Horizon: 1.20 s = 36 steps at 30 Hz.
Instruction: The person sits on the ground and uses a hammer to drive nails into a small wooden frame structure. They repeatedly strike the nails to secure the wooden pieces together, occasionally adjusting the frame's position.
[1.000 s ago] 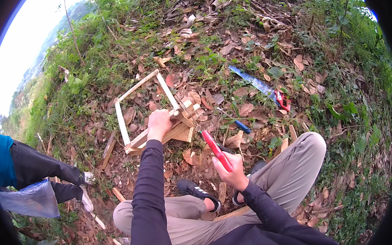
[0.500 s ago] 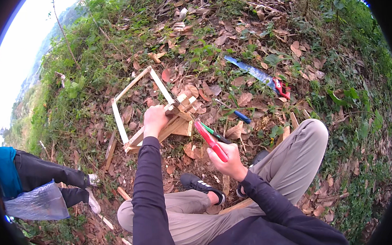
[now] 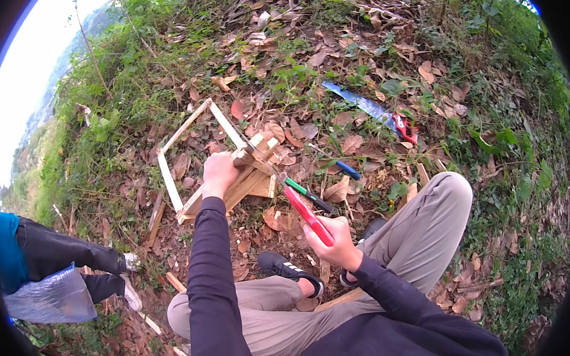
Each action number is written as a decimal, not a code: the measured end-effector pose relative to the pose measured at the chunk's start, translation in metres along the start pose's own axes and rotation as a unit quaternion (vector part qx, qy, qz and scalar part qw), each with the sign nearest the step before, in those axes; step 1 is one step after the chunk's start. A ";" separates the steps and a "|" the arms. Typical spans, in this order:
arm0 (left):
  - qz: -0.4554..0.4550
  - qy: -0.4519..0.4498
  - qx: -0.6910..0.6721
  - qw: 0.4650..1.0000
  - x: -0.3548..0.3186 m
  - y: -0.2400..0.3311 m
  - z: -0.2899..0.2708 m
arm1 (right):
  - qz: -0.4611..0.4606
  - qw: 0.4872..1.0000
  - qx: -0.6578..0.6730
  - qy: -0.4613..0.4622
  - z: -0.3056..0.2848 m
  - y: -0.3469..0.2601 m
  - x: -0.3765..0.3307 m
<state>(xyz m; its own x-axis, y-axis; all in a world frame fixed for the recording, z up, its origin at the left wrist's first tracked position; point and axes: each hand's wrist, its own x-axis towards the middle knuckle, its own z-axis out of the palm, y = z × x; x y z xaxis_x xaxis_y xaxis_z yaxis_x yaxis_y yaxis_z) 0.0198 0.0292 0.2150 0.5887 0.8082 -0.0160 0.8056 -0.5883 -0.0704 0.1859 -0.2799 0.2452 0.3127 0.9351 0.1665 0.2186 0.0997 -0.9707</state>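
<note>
A light wooden frame (image 3: 167, 174) of thin strips, with thicker blocks at one corner, lies on the leafy ground ahead of me. My left hand (image 3: 219, 173) is closed round the frame's blocky corner, pressing on it. In my right hand (image 3: 335, 241) is a red-handled saw (image 3: 305, 210), its handle pointing up and to the left. A narrow, dark blade seems to run from the handle across the wooden blocks (image 3: 265, 150), though its edge is too small to make out. Just beyond the red handle lies a green-and-black-handled tool (image 3: 307, 194).
A blue-bladed handsaw (image 3: 365, 106) with a red handle lies farther right. Nearer is a blue-handled tool (image 3: 348, 169) with a thin shaft. Wood offcuts (image 3: 156, 218) lie among dry leaves. At the left stands another person (image 3: 63, 244), beside a translucent plastic sheet (image 3: 53, 298).
The whole view has shifted slightly. My right hand and the red handle sit a little lower and farther from the wooden blocks. My left hand keeps its grip on the frame.
</note>
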 end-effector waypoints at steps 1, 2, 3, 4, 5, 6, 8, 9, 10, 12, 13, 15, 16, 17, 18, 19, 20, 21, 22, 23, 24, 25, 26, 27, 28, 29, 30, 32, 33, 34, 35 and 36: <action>-0.005 -0.004 -0.005 1.000 0.000 0.008 -0.002 | -0.004 1.000 0.000 0.009 0.001 -0.002 0.005; -0.012 -0.010 -0.006 1.000 -0.004 0.012 -0.003 | -0.009 1.000 0.004 0.016 0.003 -0.007 0.009; 0.002 -0.002 0.003 1.000 0.001 0.010 -0.002 | -0.033 0.999 -0.004 0.021 0.002 -0.004 0.015; 0.014 0.009 0.012 1.000 0.005 0.012 -0.006 | -0.036 0.999 0.007 0.028 -0.001 -0.005 0.019; -0.001 -0.032 -0.001 0.999 0.005 0.015 -0.011 | -0.024 1.000 0.002 0.016 -0.006 -0.003 0.016; 0.000 -0.042 -0.015 0.999 0.006 0.017 -0.011 | -0.013 1.000 -0.003 0.004 -0.012 0.000 0.010; -0.005 -0.058 -0.038 0.998 0.006 0.003 -0.015 | 0.010 1.000 0.019 0.001 -0.018 -0.005 -0.001; 0.014 -0.070 -0.022 0.997 0.008 -0.001 -0.011 | 0.000 1.000 0.021 0.001 -0.019 0.000 -0.009; 0.027 -0.059 -0.013 0.998 0.010 0.002 -0.008 | -0.003 1.000 0.019 -0.001 -0.019 -0.002 -0.013; 0.052 -0.035 0.006 0.998 0.008 0.007 0.000 | -0.001 1.000 -0.002 0.009 -0.015 -0.006 -0.015; 0.062 -0.010 0.009 0.998 0.004 0.003 0.007 | 0.011 1.000 0.010 0.012 -0.012 -0.013 -0.011; 0.051 -0.020 -0.013 0.998 -0.005 0.011 0.006 | 0.012 0.999 0.035 0.025 -0.008 -0.015 0.003; 0.044 -0.020 -0.023 0.999 -0.009 0.012 0.000 | -0.002 1.000 0.013 0.022 -0.006 -0.017 0.008; 0.033 -0.016 -0.032 0.999 -0.014 0.016 -0.006 | -0.015 1.000 0.006 0.019 -0.003 -0.013 0.008; 0.020 -0.019 -0.046 0.999 -0.013 0.016 -0.003 | -0.027 1.000 -0.002 0.015 0.000 -0.008 0.008; -0.003 -0.022 -0.054 0.998 -0.018 0.005 -0.002 | -0.030 0.999 0.001 0.015 0.004 -0.013 0.004; -0.024 -0.019 -0.064 0.998 -0.018 -0.005 -0.004 | -0.037 0.999 0.001 0.016 0.005 -0.018 -0.003; -0.018 -0.006 -0.072 0.997 -0.018 -0.012 -0.004 | -0.043 0.999 0.002 0.018 0.003 -0.025 -0.009; -0.013 0.004 -0.079 0.997 -0.020 -0.017 -0.004 | -0.015 0.999 0.001 -0.029 -0.005 -0.034 -0.016; -0.002 0.013 -0.090 0.996 -0.021 -0.017 -0.003 | -0.011 0.999 0.008 -0.032 -0.007 -0.028 -0.022; -0.003 0.013 -0.092 0.996 -0.024 -0.017 -0.004 | -0.007 0.999 0.015 -0.035 -0.007 -0.022 -0.024; -0.001 0.014 -0.094 0.995 -0.024 -0.015 -0.004 | -0.010 0.999 -0.012 -0.038 -0.010 -0.023 -0.020; 0.001 0.015 -0.096 0.995 -0.025 -0.014 -0.006 | -0.010 0.999 -0.006 -0.039 -0.011 -0.022 -0.016; -0.018 -0.005 -0.101 0.995 -0.027 -0.014 -0.007 | -0.009 0.999 0.000 -0.040 -0.012 -0.022 -0.012; -0.014 -0.001 -0.112 0.994 -0.027 -0.018 -0.013 | -0.011 0.999 0.009 -0.042 -0.012 -0.022 -0.007; -0.011 0.004 -0.122 0.992 -0.025 -0.023 -0.020 | -0.027 0.999 -0.024 -0.041 -0.014 -0.022 -0.004; -0.007 0.008 -0.132 0.991 -0.024 -0.028 -0.027 | -0.042 0.998 -0.022 -0.038 -0.015 -0.026 0.000; -0.015 0.029 -0.091 0.995 -0.022 -0.035 -0.041 | -0.054 0.998 -0.016 -0.037 -0.015 -0.031 -0.001; 0.002 0.034 -0.083 0.996 -0.015 -0.030 -0.050 | -0.067 0.997 -0.031 -0.039 -0.016 -0.026 -0.002; 0.017 0.041 -0.075 0.996 -0.009 -0.026 -0.058 | -0.052 0.998 -0.001 -0.032 -0.016 -0.026 -0.004; 0.015 0.026 -0.050 0.998 -0.003 -0.019 -0.061 | -0.045 0.999 -0.007 -0.021 -0.017 -0.022 -0.005; 0.015 0.010 -0.025 1.000 0.002 -0.012 -0.060 | -0.037 0.999 -0.013 -0.010 -0.018 -0.018 -0.008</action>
<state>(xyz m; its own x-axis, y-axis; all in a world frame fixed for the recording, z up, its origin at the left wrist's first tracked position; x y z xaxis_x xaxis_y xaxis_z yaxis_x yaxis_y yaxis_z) 0.0155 0.0365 0.2760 0.6140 0.7893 0.0030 0.7891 -0.6139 -0.0197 0.1964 -0.2952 0.2649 0.2764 0.9321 0.2341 0.2649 0.1602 -0.9509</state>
